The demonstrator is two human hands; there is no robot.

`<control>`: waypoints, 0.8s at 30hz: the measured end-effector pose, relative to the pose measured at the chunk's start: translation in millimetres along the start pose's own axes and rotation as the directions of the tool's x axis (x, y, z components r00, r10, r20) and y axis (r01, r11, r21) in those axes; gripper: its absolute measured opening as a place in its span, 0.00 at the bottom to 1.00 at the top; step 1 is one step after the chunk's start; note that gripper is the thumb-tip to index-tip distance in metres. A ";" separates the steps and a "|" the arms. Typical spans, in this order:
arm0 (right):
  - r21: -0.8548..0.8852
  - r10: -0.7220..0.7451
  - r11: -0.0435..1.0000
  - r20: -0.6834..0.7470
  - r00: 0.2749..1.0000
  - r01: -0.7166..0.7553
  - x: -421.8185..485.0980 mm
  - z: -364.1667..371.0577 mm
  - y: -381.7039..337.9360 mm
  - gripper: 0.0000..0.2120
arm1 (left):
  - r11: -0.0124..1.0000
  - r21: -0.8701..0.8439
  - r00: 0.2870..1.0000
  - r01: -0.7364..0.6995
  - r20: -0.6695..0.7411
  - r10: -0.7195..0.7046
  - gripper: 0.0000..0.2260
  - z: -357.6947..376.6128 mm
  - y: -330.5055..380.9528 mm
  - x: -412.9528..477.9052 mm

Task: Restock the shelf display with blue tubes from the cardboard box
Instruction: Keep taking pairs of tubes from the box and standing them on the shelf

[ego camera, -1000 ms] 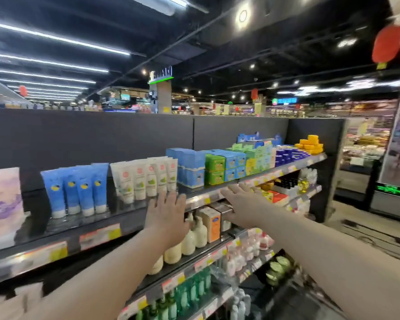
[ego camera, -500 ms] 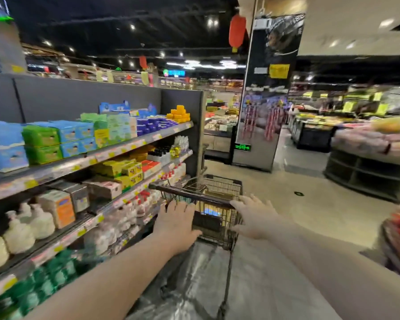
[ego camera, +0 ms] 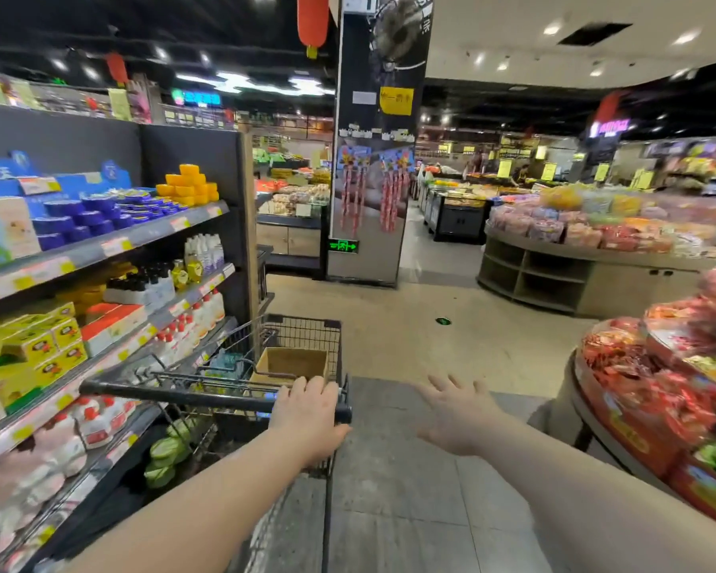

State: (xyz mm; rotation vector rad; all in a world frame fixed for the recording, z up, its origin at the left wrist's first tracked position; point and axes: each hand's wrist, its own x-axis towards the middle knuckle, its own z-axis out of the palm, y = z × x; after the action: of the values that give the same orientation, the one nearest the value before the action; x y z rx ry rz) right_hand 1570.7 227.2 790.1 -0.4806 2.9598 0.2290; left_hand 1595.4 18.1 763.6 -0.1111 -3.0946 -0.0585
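Cardboard box [ego camera: 292, 361] bottom behind cart handle [ego camera: 182, 397]

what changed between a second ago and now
Both hands left the shelf edge and swung right with the view to the shopping cart. The left hand now grips the cart handle; the right hand hovers open beside it. The cardboard box sits in the cart. Unchanged: neither hand holds a tube.

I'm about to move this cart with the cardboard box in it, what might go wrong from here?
Only the left hand grips the cart handle, near its right end; the right hand is open beside it, so the cart could swing into the shelf alongside. The round display of packets stands close on the right; your arm might brush some off.
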 end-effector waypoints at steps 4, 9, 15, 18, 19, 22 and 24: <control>0.007 0.066 0.998 -0.012 0.998 -0.065 54.9 1.0 35.7 0.32 | 0.999 0.009 0.999 -0.045 0.021 0.044 0.27 9.7 9.3 80.6; 0.017 0.102 0.995 0.039 0.994 -0.103 112.8 15.2 77.8 0.33 | 0.995 0.013 0.991 -0.095 0.093 0.093 0.28 30.9 27.8 154.9; 0.030 0.069 0.997 0.071 0.995 -0.071 207.1 31.5 126.6 0.33 | 0.997 0.005 0.989 -0.074 0.126 0.072 0.29 59.7 41.6 241.0; 0.036 0.001 0.999 0.080 0.997 -0.004 264.7 40.2 148.0 0.33 | 1.000 0.023 0.989 -0.002 0.151 -0.002 0.28 76.5 42.3 288.6; 0.051 -0.025 0.999 0.090 0.996 0.021 283.9 41.8 155.5 0.33 | 0.999 0.022 0.987 0.031 0.160 -0.034 0.27 81.6 42.6 305.7; 0.059 -0.111 0.993 0.132 0.985 0.104 339.5 42.9 183.3 0.33 | 0.991 0.006 0.971 0.135 0.196 -0.133 0.26 94.8 48.8 356.7; 0.037 -0.166 0.986 0.160 0.973 0.162 374.4 40.9 201.4 0.33 | 0.982 0.001 0.960 0.190 0.211 -0.186 0.25 100.2 56.1 386.3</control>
State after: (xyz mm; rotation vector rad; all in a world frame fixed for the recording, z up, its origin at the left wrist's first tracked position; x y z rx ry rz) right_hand 1158.0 309.6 717.4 -0.6663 2.7438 0.2036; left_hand 1210.2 105.2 683.3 0.1895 -3.3065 -0.0894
